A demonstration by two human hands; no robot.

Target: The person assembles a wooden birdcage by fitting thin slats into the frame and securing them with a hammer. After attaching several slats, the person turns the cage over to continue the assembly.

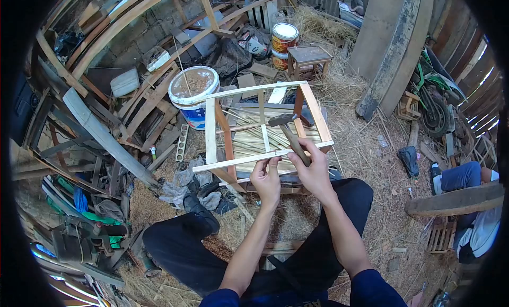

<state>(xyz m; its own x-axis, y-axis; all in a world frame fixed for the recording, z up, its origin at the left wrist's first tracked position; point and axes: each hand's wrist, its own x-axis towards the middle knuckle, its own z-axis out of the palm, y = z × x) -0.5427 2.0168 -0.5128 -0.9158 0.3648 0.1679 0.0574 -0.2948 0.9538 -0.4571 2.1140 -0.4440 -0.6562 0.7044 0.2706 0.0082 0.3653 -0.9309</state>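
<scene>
A light wooden frame (238, 161) with reddish-brown legs stands in front of my knees, its near rail running left to right. My left hand (266, 179) is at the near rail, thumb and fingers pinched together on its edge; anything small between them is too tiny to make out. My right hand (313, 169) is closed around the handle of a hammer (286, 128), just right of my left hand. The hammer's metal head lies over the frame's opening, pointing away from me. Thin sticks (246, 140) lie beneath the frame.
A white bucket (194, 84) stands behind the frame's left side, with a small stool (310, 55) and stacked paint buckets (284, 38) beyond. Scrap wood (106, 137) fills the left. At right are a motorcycle (435, 113) and a seated person (477, 222).
</scene>
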